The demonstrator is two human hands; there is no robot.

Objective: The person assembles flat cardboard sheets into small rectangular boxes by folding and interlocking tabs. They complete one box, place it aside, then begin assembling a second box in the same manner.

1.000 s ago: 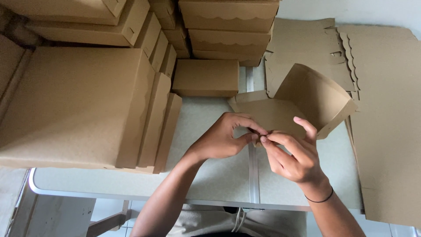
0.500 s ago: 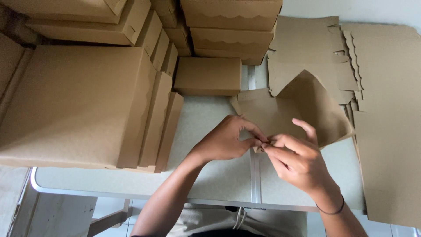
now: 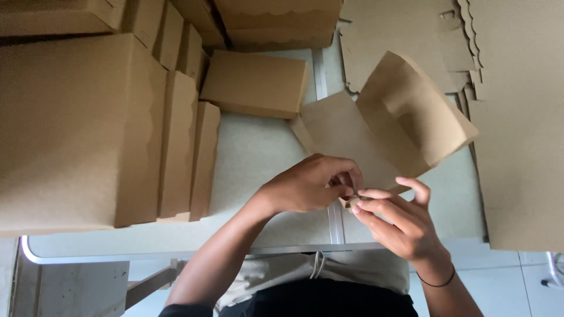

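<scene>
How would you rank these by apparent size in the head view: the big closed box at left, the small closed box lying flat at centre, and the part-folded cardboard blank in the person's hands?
1. Big closed box, clearly largest, though also nearest the camera.
2. Part-folded cardboard blank, pinched at its near corner by the left hand and right hand.
3. Small closed box; the gap to the blank is modest.

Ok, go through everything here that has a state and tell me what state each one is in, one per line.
Cardboard blank: partly folded, one panel raised.
Left hand: pinching the blank's near corner.
Right hand: pinching the same corner.
Small box: assembled, closed, lying flat.
Large box: closed.
Flat cardboard sheets: unfolded, stacked.
</scene>
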